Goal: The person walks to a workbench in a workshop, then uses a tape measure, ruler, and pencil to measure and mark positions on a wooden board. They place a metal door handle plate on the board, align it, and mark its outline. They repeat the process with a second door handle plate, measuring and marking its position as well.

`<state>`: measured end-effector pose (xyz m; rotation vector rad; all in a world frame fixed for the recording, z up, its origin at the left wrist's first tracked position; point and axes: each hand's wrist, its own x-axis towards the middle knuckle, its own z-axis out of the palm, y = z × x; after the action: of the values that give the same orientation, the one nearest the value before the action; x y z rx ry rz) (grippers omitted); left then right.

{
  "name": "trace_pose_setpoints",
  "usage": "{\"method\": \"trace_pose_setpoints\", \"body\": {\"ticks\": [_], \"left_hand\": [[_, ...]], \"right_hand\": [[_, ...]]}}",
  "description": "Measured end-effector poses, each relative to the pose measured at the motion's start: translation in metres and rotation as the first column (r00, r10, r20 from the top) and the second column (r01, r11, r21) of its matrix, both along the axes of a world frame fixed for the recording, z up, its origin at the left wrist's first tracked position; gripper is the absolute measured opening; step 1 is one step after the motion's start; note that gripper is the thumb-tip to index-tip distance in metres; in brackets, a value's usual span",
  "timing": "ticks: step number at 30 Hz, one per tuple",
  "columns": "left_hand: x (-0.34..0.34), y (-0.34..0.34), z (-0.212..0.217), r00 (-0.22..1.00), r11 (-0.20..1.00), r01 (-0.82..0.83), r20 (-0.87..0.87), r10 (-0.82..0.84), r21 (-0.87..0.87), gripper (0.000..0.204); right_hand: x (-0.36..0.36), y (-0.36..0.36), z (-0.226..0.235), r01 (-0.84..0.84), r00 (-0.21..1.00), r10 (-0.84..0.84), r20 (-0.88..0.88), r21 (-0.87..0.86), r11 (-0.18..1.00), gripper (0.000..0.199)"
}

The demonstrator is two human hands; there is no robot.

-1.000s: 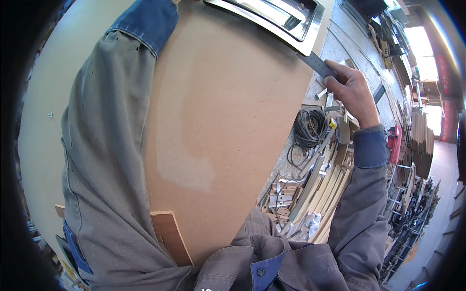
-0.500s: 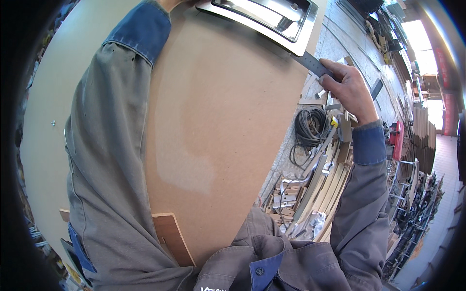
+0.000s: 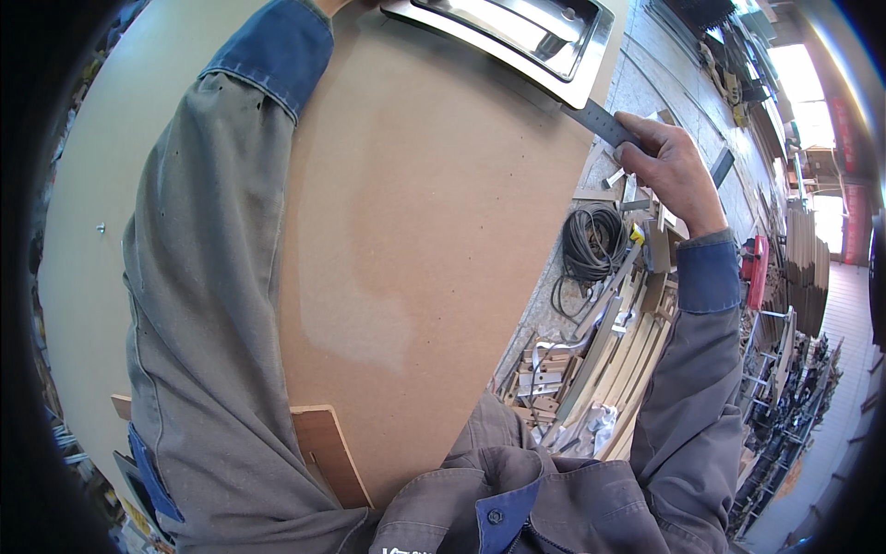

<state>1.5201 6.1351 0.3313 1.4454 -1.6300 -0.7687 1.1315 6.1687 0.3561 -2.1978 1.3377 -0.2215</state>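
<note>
My right hand (image 3: 678, 166) pinches the end of a dark metal ruler (image 3: 602, 123) between thumb and fingers. The ruler's other end meets the near right corner of a shiny metal plate (image 3: 581, 78) with rounded corners and a recessed middle. That plate lies on a wide brown board (image 3: 415, 231), close to its right edge. Only the wrist of my left hand (image 3: 334, 5) shows, at the top edge beside the plate's left end; its fingers are out of the picture. My left sleeve stretches across the board.
A small wooden piece (image 3: 328, 452) rests at the board's near end, and a screw (image 3: 101, 227) lies far left. Right of the board, the floor holds a coiled black cable (image 3: 592, 240), long wooden strips (image 3: 623, 369) and offcuts. Further right is a red object (image 3: 757, 272).
The plate, ruler and my right hand appear slightly further right and lower, with their arrangement unchanged. My right hand keeps its pinch on the ruler.
</note>
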Motion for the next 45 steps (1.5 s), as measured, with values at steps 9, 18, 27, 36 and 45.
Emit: {"method": "trace_pose_setpoints", "body": {"ticks": [9, 18, 27, 36, 45], "left_hand": [[-0.003, 0.003, 0.003, 0.999, 0.999, -0.008, -0.044, 0.010, 0.035, 0.033], [-0.006, 0.004, 0.004, 1.000, 1.000, -0.028, 0.004, 0.028, 0.000, 0.039], [-0.001, -0.004, 0.002, 0.996, 0.999, -0.028, 0.082, 0.031, -0.031, 0.039], [-0.010, 0.007, 0.006, 0.995, 0.999, 0.018, -0.095, -0.014, 0.041, 0.030], [-0.018, 0.015, 0.016, 0.990, 0.989, -0.115, -0.070, 0.121, 0.089, 0.033]], "right_hand": [[-0.002, -0.003, -0.001, -0.018, 1.000, 0.018, 0.013, 0.002, 1.000, 0.047], [-0.001, -0.002, 0.000, -0.002, 1.000, 0.002, -0.022, -0.004, 1.000, 0.047], [-0.002, -0.004, 0.002, -0.002, 1.000, 0.002, -0.021, 0.011, 1.000, 0.047], [-0.003, -0.002, -0.001, -0.007, 1.000, 0.007, -0.005, -0.014, 1.000, 0.047], [-0.009, -0.005, -0.009, 0.020, 0.998, -0.020, 0.058, 0.009, 1.000, 0.047]]}}
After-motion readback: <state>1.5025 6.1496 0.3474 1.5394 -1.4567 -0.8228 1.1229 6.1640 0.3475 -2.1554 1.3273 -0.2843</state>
